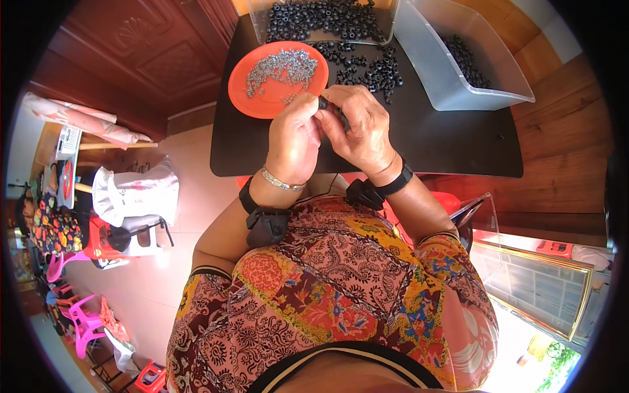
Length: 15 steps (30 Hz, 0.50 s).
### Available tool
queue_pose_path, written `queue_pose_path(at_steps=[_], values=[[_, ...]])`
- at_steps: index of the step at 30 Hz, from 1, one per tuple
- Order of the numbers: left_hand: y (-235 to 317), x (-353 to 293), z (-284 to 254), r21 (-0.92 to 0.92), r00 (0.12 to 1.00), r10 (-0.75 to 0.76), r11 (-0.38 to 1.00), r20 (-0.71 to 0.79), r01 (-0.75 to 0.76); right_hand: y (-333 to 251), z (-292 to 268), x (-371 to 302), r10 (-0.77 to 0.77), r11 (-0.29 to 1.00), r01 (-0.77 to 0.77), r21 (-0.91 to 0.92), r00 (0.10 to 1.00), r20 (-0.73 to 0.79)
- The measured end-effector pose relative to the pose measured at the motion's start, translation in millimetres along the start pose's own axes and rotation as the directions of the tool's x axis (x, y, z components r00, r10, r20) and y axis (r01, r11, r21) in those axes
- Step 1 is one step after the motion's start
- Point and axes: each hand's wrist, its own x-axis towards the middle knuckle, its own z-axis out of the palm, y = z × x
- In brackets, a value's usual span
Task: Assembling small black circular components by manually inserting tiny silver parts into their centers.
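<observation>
Over the front part of a dark table (pixel 452 144), my left hand (pixel 293 141) and my right hand (pixel 359 124) meet with fingers pinched together. Between the fingertips shows a small black round part (pixel 322 103); most of it is hidden by the fingers. Just beyond my left hand sits an orange-red plate (pixel 239 97) holding many small silvery metal pieces (pixel 282 67). A loose pile of small black ring-like parts (pixel 377 73) lies past my right hand. Whether a metal piece is also in my fingers, I cannot make out.
A clear bin (pixel 392 26) full of black parts stands at the table's far edge. At the far right, a translucent bin (pixel 452 98) holds more of them. White sacks (pixel 141 193) and pink stools (pixel 85 324) stand on the floor to the left.
</observation>
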Motion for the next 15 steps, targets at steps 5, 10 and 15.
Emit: queue_pose_path(at_steps=[5,10,15], values=[[-5.9,-2.2,-4.2,-0.082,0.999,-0.029,0.996,-0.034,0.026,-6.2,3.8,-3.2,-0.032,0.996,0.033,-0.087,0.999,0.011],[-0.7,-7.5,-3.0,-0.069,0.993,-0.111,0.992,-0.026,0.109,-4.3,-3.5,-0.7,0.026,0.997,-0.017,-0.076,0.993,0.119],[8.2,-4.1,-13.4,-0.012,0.98,-0.162,0.986,0.117,0.164,10.7,-54.9,41.3,-0.069,0.959,0.07,-0.276,0.998,0.016]])
